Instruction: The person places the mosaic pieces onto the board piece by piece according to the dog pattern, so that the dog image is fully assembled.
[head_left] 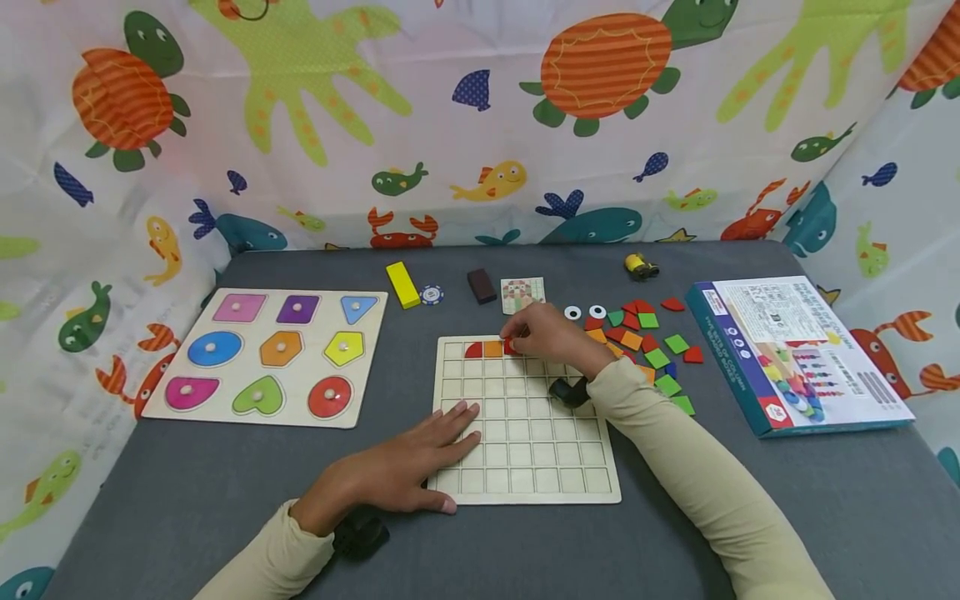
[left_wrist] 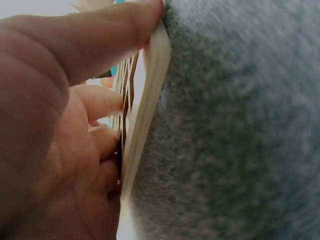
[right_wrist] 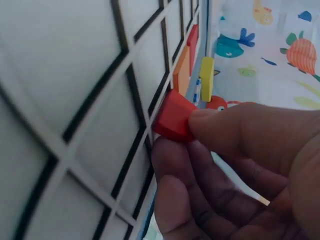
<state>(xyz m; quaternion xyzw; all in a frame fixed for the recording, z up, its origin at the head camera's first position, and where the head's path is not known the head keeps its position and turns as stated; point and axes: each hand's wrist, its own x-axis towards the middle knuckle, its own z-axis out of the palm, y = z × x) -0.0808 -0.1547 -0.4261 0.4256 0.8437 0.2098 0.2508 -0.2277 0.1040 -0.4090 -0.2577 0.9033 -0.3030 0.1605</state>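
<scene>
A pale wooden grid board (head_left: 521, 433) lies on the grey table. In its top row sit a red rounded tile (head_left: 474, 350) and an orange square tile (head_left: 492, 349). My right hand (head_left: 546, 337) pinches a red tile (right_wrist: 175, 116) between thumb and fingers at the top row, just right of the orange one; the right wrist view shows it tilted against the grid lines. My left hand (head_left: 408, 462) rests with spread, straight fingers on the board's left side, its thumb at the lower edge (left_wrist: 145, 110).
Loose coloured tiles (head_left: 656, 358) lie right of the board, beside a boxed set (head_left: 810, 358). A shape puzzle (head_left: 262, 358) lies to the left. Behind are a yellow block (head_left: 402, 285), a poker chip (head_left: 431, 295), a dark block (head_left: 482, 286), a pattern card (head_left: 522, 293) and a toy car (head_left: 641, 267).
</scene>
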